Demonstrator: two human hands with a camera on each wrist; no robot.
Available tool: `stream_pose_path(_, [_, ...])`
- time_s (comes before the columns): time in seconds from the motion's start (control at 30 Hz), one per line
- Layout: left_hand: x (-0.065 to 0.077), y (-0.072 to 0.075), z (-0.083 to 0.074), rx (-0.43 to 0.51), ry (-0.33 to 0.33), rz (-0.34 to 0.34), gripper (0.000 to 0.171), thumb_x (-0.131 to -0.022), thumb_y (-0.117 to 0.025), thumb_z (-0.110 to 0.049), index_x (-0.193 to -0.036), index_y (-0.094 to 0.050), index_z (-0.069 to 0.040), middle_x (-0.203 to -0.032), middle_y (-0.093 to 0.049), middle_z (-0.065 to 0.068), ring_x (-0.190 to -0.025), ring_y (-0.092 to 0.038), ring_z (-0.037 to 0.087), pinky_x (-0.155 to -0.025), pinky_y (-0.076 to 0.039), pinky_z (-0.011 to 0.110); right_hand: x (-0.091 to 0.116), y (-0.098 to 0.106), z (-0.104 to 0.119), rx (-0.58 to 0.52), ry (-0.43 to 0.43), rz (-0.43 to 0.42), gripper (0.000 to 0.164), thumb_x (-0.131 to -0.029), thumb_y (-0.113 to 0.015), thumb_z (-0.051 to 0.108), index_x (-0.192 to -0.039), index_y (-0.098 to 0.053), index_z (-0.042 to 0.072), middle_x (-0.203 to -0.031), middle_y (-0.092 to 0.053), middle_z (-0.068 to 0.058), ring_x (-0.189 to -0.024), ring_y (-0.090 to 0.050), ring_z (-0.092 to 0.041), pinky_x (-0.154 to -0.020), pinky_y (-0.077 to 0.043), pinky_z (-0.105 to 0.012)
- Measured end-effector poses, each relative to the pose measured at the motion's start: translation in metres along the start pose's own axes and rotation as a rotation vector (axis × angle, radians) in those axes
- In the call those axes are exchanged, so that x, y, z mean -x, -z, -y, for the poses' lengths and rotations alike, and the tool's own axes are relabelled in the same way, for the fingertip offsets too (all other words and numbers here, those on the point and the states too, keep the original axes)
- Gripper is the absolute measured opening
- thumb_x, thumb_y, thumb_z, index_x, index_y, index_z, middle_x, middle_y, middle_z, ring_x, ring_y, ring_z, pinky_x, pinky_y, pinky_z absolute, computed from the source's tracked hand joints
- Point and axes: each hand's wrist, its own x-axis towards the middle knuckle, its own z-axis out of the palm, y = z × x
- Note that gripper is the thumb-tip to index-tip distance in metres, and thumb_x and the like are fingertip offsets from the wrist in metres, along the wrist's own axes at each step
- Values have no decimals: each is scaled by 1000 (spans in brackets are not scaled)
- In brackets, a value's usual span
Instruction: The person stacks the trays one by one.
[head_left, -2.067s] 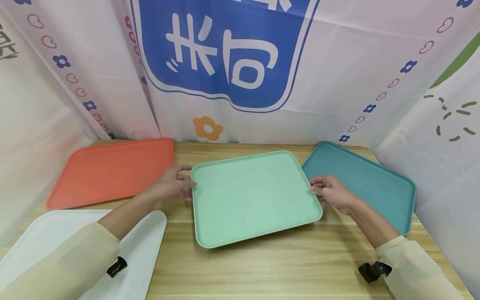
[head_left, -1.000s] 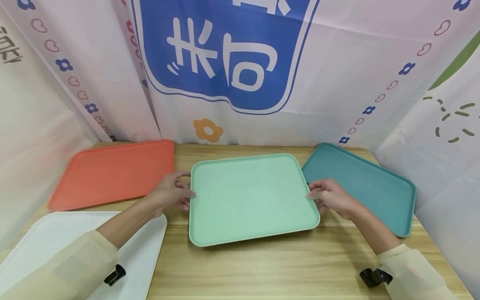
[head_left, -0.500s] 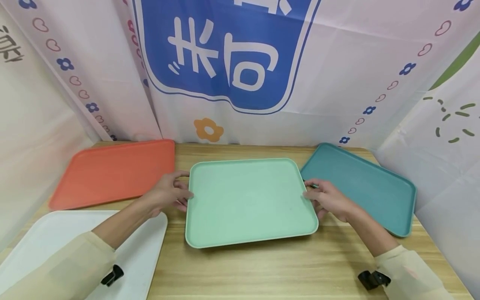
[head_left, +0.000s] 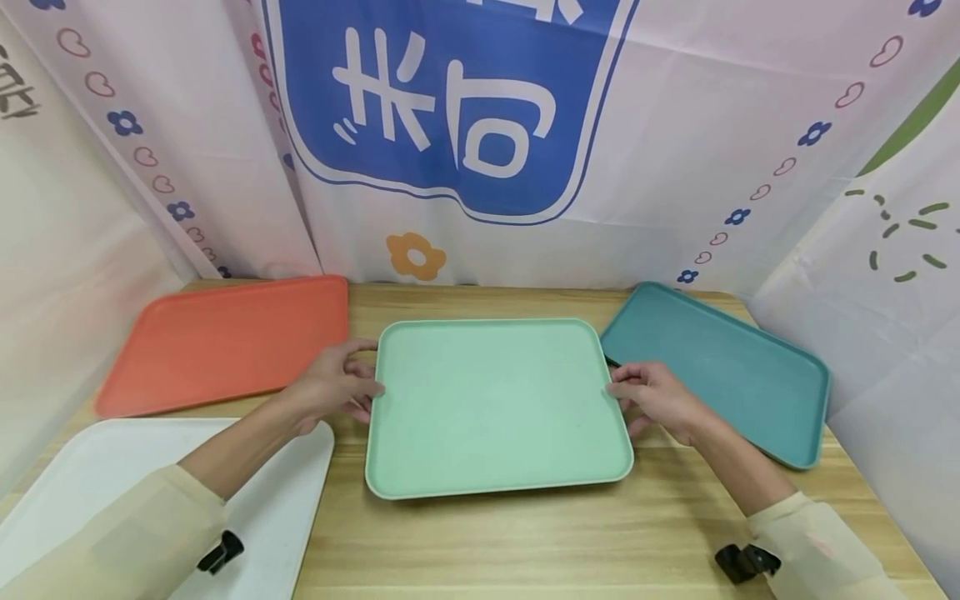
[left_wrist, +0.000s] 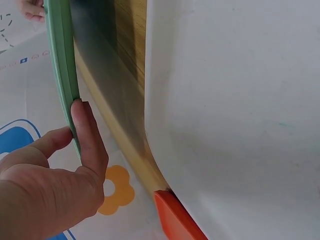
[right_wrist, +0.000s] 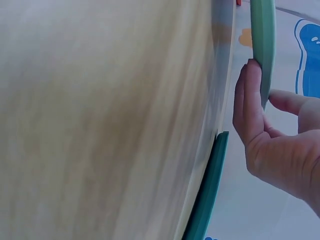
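A mint-green tray (head_left: 498, 408) is held above the middle of the wooden table, with nothing on it. My left hand (head_left: 337, 385) grips its left edge, thumb on the rim and fingers beneath. On the opposite side my right hand (head_left: 655, 397) pinches the right edge the same way. Both wrist views show a gap between the tray's underside and the tabletop. In the left wrist view the left hand (left_wrist: 60, 167) has its thumb and fingers on either side of the rim. The right hand (right_wrist: 277, 127) does likewise in the right wrist view.
An orange-red tray (head_left: 232, 346) lies at the back left. A white tray (head_left: 262, 500) lies in front of it, under the left forearm. At the right is a teal tray (head_left: 720, 367). A printed curtain (head_left: 645, 167) hangs behind the wooden table (head_left: 510, 550).
Both hands keep their grip on the mint-green tray. It has turned slightly so its edges lie more level in the head view, and has shifted a little left and nearer. The other trays stay put.
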Motion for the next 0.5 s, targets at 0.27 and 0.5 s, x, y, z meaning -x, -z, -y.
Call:
stream_pose_path(0.27, [0,-3,2,-3,14,6,78,-93,-68,7,-157,-25,10,-88,-63,13,-66,-67,21,-65,-64,39,2,-2,2,25,-47,-85,34,-103,-61,11,-126,-56,-14,-95,-60,-9,-80,-58,-17,-55,-58,-32])
stream_pose_path(0.5, [-2,-5,5,-27,47,0,75,-93,-68,7,-155,-27,11,-87,-62,15,-67,-67,22,-63,-64,37,3,-2,2,38,-41,-76,29,-102,-63,10,-120,-60,-12,-90,-61,-7,-78,-58,-17,-56,-59,-33])
